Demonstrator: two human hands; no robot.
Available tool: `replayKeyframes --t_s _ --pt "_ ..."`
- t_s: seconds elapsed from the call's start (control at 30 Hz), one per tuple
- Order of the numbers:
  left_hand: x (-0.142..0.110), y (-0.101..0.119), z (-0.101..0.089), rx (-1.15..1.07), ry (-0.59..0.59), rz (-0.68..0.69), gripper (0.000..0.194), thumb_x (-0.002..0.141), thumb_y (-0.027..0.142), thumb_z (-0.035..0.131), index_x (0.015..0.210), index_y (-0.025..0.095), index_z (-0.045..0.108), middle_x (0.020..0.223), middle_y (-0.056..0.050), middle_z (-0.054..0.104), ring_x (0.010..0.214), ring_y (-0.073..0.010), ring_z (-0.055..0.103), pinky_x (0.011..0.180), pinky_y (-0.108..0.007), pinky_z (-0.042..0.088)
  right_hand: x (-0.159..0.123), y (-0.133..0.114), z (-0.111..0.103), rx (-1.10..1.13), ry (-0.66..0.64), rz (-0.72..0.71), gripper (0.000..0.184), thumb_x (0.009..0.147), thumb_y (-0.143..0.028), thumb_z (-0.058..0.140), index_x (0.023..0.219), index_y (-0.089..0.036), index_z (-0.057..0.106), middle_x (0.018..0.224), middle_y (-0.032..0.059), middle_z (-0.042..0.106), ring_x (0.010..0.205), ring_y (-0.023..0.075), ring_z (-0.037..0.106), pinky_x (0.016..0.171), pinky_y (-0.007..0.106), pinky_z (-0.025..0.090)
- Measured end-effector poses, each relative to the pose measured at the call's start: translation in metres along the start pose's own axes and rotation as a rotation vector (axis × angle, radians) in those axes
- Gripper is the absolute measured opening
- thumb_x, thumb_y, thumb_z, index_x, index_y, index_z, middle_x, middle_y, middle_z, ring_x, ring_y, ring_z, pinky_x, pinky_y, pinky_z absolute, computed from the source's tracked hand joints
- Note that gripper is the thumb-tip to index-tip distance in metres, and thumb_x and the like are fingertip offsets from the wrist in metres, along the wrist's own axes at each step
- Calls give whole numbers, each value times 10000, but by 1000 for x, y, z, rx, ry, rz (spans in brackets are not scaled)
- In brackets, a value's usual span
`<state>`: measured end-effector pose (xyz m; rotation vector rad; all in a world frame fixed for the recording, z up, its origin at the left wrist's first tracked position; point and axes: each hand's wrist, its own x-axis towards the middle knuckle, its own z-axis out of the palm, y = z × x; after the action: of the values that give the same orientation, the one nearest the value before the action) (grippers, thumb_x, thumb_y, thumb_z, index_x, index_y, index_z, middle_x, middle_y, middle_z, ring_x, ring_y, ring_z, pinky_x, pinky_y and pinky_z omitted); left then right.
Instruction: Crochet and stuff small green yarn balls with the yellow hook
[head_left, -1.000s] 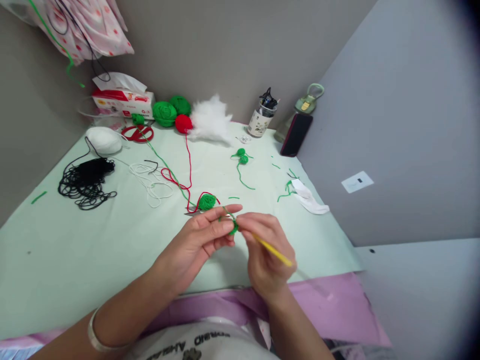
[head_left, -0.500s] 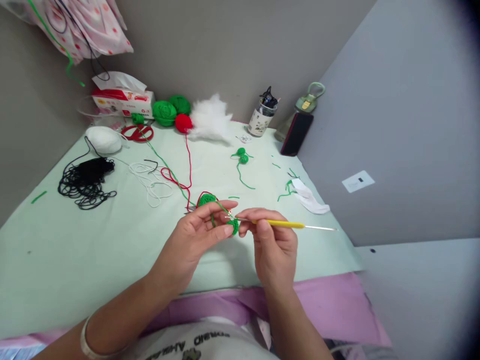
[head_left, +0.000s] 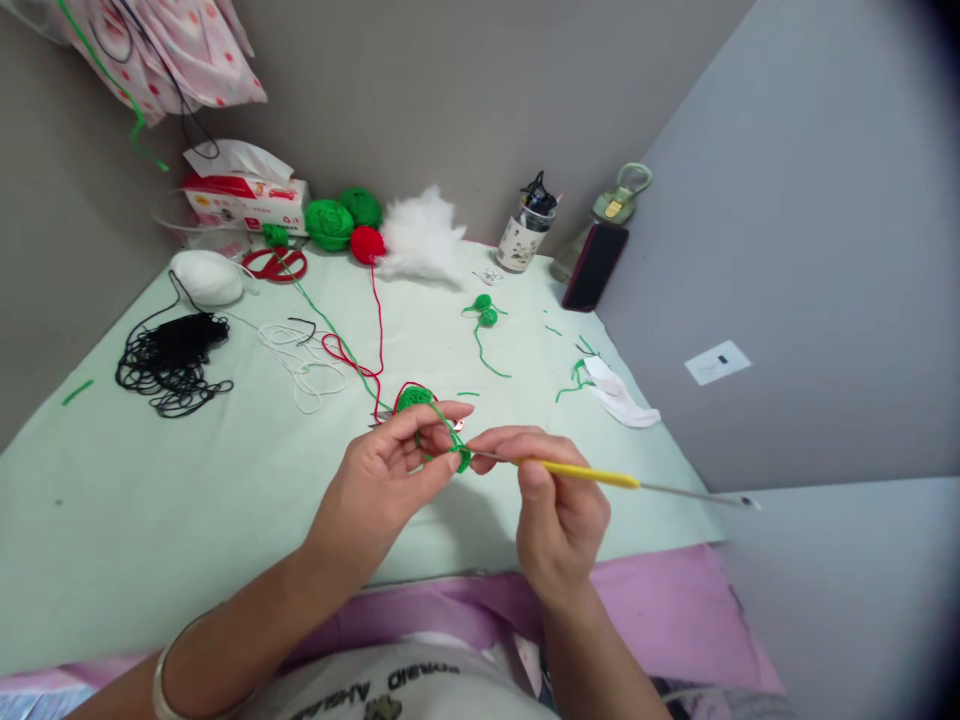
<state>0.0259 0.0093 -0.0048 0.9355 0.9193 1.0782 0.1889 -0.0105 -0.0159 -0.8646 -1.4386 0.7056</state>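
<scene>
My left hand (head_left: 375, 480) pinches a small green crochet piece (head_left: 462, 459) between thumb and fingers, with green yarn running over its raised index finger. My right hand (head_left: 562, 510) grips a crochet hook (head_left: 589, 472) by its yellow handle. The hook's working end meets the top of the green piece, its tip partly hidden by yarn and fingers. Its other metal end points out to the right. Just behind my left fingers lies a larger green crocheted piece (head_left: 414, 398) with red yarn along its edge.
Along the back stand a tissue pack (head_left: 247, 205), green yarn balls (head_left: 328, 225), a red yarn ball (head_left: 367, 245), white stuffing (head_left: 424, 238), a pen jar (head_left: 525, 235) and a phone (head_left: 595, 267). Black yarn (head_left: 172, 360) and red-handled scissors (head_left: 275, 264) lie left, two small green balls (head_left: 487, 317) mid-table.
My right hand has shifted slightly right and down, tilting the hook so its free end points lower. The working end has gone lower, against the green piece. My left hand has barely moved.
</scene>
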Motion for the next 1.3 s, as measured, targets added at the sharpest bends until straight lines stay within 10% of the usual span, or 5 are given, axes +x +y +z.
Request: replayKeyframes --t_s 0.5,0.73,1.13,1.3 --pt "2 0 2 -263 -70 -175 391 810 278 830 1196 259 775 917 -10 677 872 -152 619 833 -272 510 -11 10 3 -579 -48 -389 426 931 -96 669 1285 -331 703 1164 77 734 1049 231 719 813 363 624" --pt "5 1 0 -298 -87 -201 313 822 264 816 1134 244 797 967 -33 702 959 -171 617 934 -306 484 5 2 4 49 121 38 221 1033 -213 533 996 -240 750 900 53 731 696 162 660 608 325 576" --pt "6 0 5 -363 -85 -237 357 801 306 853 1150 258 799 961 -19 706 942 -147 617 901 -266 491 -6 9 7 -445 -8 -277 397 955 -66 612 1223 -325 747 1156 81 728 994 216 711 788 375 617" --pt "11 0 -4 -417 -79 -277 325 806 240 831 1128 210 803 996 -34 703 883 -135 622 904 -279 521 5 3 -2 -74 182 -31 239 1000 -143 579 1060 -269 774 889 34 726 712 152 678 633 309 583"
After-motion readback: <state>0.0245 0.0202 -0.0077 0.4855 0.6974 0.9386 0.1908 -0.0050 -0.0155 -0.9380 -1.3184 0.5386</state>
